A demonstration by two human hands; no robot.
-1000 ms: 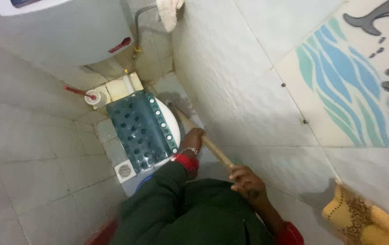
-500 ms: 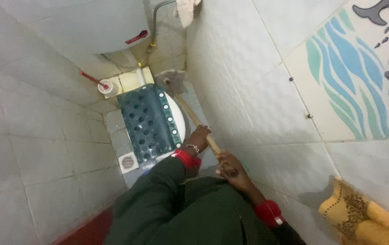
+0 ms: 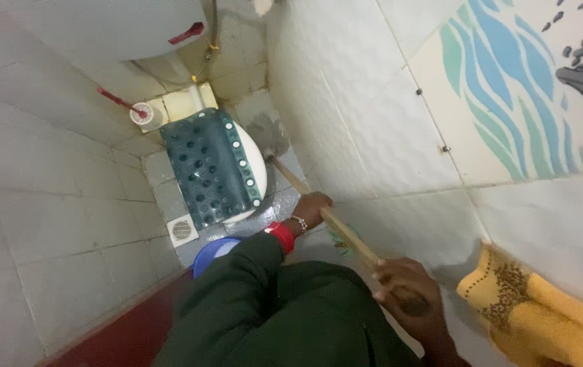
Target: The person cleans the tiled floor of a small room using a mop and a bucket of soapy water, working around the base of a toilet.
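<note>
gripping mop handle point(image 3: 336, 228), left hand point(image 3: 312, 207), right hand point(image 3: 407, 289)

mop point(image 3: 319, 207) | wooden handle, slanted | grey head on wet floor (beside toilet, blurred)

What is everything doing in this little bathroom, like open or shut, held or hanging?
Toilet lid: shut, dark green mat over it.
Mop: head down on the wet floor beside the toilet.
Mop handle: held in both hands.
Left hand: gripping mid-handle.
Right hand: gripping the upper end.
Yellow towel: hanging at the wall.
</note>
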